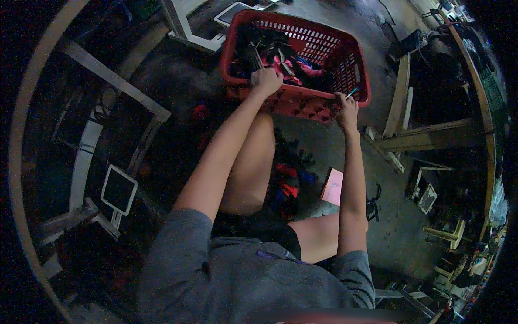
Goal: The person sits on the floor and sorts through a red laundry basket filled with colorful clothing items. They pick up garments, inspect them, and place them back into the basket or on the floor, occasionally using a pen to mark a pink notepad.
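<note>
A red plastic basket (pixel 294 105) with slotted walls stands in front of me, holding a jumble of dark and pink pieces (pixel 286 62), some strap-like. My left hand (pixel 267 81) is closed at its near rim, over the contents. A thin pale strip (pixel 259 60) rises beside its fingers; whether they grip it or something else is hidden. At the basket's near right corner, my right hand (pixel 348 108) is closed with a thin teal pen (pixel 352 93) sticking up from the fingers. Those fingers also rest against the rim.
A pink paper pad (pixel 333 186) lies on the floor near my right forearm. Dark, red and blue pieces (pixel 288 186) are heaped between my legs. White and wooden table legs (pixel 81 156) stand at the left, with a wooden frame (pixel 426 135) at the right.
</note>
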Demonstrator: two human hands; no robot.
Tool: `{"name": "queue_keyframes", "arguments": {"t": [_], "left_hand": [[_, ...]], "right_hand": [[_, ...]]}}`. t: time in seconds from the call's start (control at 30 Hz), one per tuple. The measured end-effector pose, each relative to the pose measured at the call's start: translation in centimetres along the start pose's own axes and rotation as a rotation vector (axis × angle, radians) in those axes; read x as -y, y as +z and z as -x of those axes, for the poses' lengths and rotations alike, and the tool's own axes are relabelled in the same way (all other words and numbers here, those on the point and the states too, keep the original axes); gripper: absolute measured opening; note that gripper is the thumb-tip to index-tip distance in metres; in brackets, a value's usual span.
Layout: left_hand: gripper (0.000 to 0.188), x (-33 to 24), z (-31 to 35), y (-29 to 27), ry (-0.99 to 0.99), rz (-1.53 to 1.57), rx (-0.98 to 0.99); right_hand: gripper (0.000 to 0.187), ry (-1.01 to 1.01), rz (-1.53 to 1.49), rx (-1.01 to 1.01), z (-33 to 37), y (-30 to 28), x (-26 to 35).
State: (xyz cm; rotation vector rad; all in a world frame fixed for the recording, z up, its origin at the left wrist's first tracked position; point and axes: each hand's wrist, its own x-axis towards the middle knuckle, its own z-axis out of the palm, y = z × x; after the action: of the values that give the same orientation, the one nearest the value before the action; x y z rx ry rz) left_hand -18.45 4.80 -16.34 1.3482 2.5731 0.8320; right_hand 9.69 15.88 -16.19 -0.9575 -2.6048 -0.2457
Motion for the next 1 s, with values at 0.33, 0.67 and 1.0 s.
{"name": "queue_keyframes", "arguments": {"t": [0.33,0.67,1.0], "left_hand": [[0.034,1.1,4.0,-4.8,0.163,-0.052,0.232],[0.029,-5.1,14.0,-5.3,0.213,0.092,0.146],[0.021,-6.4,15.0,-0.6,0.242,0.053,0.057]], "right_hand": [[0.028,0.036,-0.021,-0.114,11.1,-3.6,5.7],[0.032,0.231,-0.277,-0.219,17.5,-11.0,3.6],[0.024,0.284,-0.035,-0.276,15.1,-8.2,0.2]]}}
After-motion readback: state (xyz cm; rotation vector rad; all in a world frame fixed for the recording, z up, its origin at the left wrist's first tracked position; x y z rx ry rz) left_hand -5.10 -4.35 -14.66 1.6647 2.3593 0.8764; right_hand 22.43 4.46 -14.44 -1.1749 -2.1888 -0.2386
